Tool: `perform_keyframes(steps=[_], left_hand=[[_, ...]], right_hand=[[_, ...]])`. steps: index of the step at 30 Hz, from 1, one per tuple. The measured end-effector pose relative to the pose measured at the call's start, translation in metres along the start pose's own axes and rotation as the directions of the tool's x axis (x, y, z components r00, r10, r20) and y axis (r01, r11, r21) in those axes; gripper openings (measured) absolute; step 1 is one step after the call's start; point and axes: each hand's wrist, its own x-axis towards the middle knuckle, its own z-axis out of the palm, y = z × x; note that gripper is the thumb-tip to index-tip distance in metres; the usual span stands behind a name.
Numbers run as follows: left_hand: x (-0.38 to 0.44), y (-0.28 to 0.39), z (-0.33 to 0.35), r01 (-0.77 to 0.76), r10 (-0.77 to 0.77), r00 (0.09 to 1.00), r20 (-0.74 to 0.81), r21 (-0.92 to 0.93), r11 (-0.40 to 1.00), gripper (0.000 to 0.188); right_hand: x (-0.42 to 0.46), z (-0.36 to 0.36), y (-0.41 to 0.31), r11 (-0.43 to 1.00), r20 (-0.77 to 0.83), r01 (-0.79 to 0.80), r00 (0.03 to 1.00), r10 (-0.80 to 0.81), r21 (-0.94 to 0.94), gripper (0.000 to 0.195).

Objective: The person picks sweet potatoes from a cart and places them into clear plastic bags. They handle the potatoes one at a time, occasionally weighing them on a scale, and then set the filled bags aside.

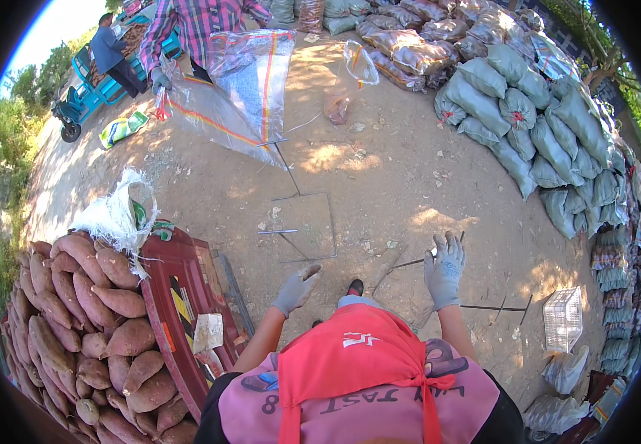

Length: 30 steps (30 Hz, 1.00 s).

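My left hand [297,291], in a grey work glove, hangs over the bare ground with nothing visible in it. Beside it is the dark red side panel [179,277] of a vehicle bed heaped with sweet potatoes [95,327]. My right hand [445,275], also gloved, is stretched out with its fingers extended. It overlaps a thin dark metal rod stand [406,264], and I cannot tell whether it touches it. In front of me on the ground stands another metal rod frame [331,222] with upright T-shaped bars.
A person in a plaid shirt [198,22] holds a clear plastic sack [242,100] ahead. Another person [110,53] stands by a blue cargo tricycle [84,83]. Filled green sacks [520,111] are piled at right, near a white plastic crate [563,319]. A partly filled clear bag [338,102] stands ahead.
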Motion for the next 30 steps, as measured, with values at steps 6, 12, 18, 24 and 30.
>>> perform_keyframes(steps=[6,12,18,24,30], left_hand=[[0.094,0.074,-0.003,-0.063,0.059,0.997,0.059,0.079,0.995,0.048],[0.179,0.110,-0.009,-0.070,0.051,0.995,0.081,0.248,0.966,0.055],[0.265,0.148,-0.003,-0.103,0.017,0.960,0.278,0.298,0.949,0.050],[0.410,0.161,-0.032,-0.466,0.161,0.837,0.524,0.525,0.712,0.053],[0.548,0.192,-0.072,-0.091,-0.126,0.919,0.375,0.510,0.856,0.057]], right_hand=[[0.055,0.043,0.073,0.940,0.133,-0.327,0.940,0.313,0.097,0.060],[0.071,0.086,0.102,0.946,0.194,-0.259,0.956,0.222,0.195,0.053],[0.085,0.093,0.118,0.929,0.467,-0.303,0.866,0.176,0.212,0.040],[0.173,0.053,0.095,0.856,0.580,-0.516,0.707,0.405,0.031,0.040],[0.351,0.107,0.066,0.967,0.544,-0.241,0.824,0.158,0.083,0.042]])
